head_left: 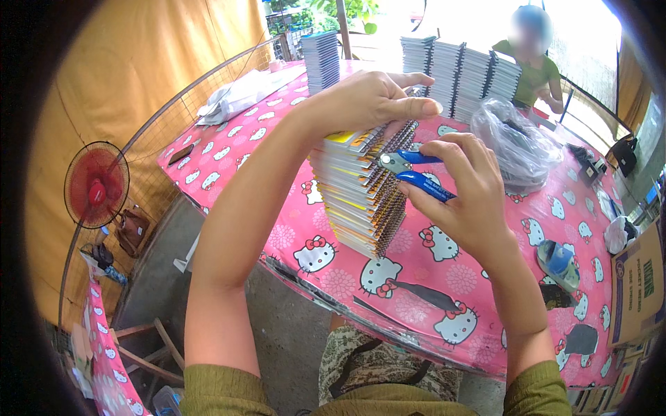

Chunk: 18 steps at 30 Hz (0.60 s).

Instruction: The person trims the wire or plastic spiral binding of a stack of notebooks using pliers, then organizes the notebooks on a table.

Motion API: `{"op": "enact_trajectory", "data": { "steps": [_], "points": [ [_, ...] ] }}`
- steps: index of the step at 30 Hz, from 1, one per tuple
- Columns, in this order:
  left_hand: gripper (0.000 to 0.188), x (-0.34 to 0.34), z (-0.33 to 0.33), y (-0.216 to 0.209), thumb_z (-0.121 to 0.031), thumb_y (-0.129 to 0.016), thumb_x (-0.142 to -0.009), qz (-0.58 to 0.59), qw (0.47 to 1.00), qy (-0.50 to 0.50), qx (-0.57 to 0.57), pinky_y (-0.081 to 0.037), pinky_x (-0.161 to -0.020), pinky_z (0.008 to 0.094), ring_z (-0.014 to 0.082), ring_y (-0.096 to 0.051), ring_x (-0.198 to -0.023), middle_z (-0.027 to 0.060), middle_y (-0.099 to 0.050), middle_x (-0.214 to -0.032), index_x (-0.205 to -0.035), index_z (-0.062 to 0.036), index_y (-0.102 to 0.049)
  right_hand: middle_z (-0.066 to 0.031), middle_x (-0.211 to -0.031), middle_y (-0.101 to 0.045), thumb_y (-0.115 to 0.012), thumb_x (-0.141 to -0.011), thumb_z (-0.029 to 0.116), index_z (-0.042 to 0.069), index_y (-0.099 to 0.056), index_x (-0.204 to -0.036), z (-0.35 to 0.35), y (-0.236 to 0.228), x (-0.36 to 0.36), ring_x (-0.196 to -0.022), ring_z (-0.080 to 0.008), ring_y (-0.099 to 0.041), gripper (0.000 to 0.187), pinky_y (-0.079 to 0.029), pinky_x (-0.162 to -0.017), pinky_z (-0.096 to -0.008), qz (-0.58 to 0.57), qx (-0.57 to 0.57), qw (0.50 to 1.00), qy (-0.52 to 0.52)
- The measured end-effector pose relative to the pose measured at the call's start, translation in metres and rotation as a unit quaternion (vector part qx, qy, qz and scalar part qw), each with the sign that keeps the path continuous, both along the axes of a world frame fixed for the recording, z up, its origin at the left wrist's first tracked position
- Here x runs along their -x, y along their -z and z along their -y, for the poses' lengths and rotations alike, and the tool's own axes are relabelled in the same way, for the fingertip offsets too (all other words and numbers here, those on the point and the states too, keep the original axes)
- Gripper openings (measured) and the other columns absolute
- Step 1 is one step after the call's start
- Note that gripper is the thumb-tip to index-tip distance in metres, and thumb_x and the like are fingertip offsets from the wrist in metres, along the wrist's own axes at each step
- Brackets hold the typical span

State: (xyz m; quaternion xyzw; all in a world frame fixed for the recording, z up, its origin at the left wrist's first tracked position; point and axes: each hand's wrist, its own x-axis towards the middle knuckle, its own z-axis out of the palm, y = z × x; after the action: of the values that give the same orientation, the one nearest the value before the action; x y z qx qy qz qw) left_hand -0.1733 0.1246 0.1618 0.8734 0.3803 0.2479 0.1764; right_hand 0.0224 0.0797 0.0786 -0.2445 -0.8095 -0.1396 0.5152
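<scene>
A tall stack of spiral-bound notebooks (340, 187) stands in front of me, with its dark coil bindings on the right side. Over the top of the stack is my left hand (378, 100), thumb and index finger stretched to the right; its other fingers are partly hidden against the top notebook. Blue-handled wire cutters (423, 184) are held in my right hand (475, 191), their handles spread apart between thumb and fingers. The cutters' metal jaws point left, close to the coils near the top of the stack.
More notebook stacks (475, 76) line the table's far side, with another stack (320, 62) at far left. A clear plastic bag (517, 149) lies right of my hand. Cardboard box (638, 284) at right edge, red fan (97, 184) at left. Another person (541, 69) is beyond the table (461, 277).
</scene>
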Motion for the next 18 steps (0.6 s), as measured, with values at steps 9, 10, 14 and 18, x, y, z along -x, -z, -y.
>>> {"op": "enact_trajectory", "data": {
  "steps": [9, 10, 14, 18],
  "points": [
    [0.062, -0.001, 0.0, 0.001, -0.043, -0.053, -0.094, 0.026, 1.0, 0.001, 0.013, -0.034, -0.104, 0.0388, 0.0266, -0.037, -0.134, 0.0192, -0.067, -0.085, -0.049, -0.0016, -0.058, -0.0093, -0.09, -0.057, -0.077, -0.068, 0.026, 0.007, -0.06, -0.095, -0.001, -0.001, -0.002, -0.08, -0.0282, -0.058, 0.037, -0.045, -0.07, -0.0398, -0.028, 0.087, 0.994, -0.055],
    [0.062, 0.0, 0.001, 0.001, -0.043, -0.053, -0.094, 0.026, 1.0, -0.003, 0.014, -0.034, -0.104, 0.0388, 0.0268, -0.037, -0.134, 0.0195, -0.067, -0.086, -0.049, -0.0014, -0.058, -0.0092, -0.09, -0.057, -0.076, -0.068, 0.026, 0.007, -0.06, -0.095, 0.001, -0.003, -0.004, -0.08, -0.0284, -0.058, 0.037, -0.045, -0.071, -0.0402, -0.027, 0.067, 0.997, -0.042],
    [0.063, 0.0, 0.002, 0.0, -0.044, -0.052, -0.094, 0.027, 1.0, -0.006, 0.0, -0.034, -0.103, 0.0381, 0.027, -0.037, -0.134, 0.0206, -0.067, -0.091, -0.049, -0.0011, -0.058, -0.0094, -0.091, -0.057, -0.075, -0.069, 0.03, 0.007, -0.059, -0.097, 0.0, -0.007, -0.006, -0.084, -0.0292, -0.057, 0.039, -0.044, -0.076, -0.0422, 0.011, 0.033, 0.999, -0.002],
    [0.063, -0.002, 0.0, 0.002, -0.044, -0.052, -0.095, 0.024, 1.0, -0.002, -0.001, -0.034, -0.104, 0.0375, 0.0265, -0.038, -0.133, 0.0213, -0.067, -0.093, -0.049, -0.0011, -0.058, -0.0104, -0.092, -0.057, -0.074, -0.07, 0.031, 0.007, -0.059, -0.097, -0.001, 0.001, -0.002, -0.086, -0.0297, -0.057, 0.039, -0.043, -0.078, -0.0432, 0.004, 0.034, 0.999, 0.002]
  ]
}}
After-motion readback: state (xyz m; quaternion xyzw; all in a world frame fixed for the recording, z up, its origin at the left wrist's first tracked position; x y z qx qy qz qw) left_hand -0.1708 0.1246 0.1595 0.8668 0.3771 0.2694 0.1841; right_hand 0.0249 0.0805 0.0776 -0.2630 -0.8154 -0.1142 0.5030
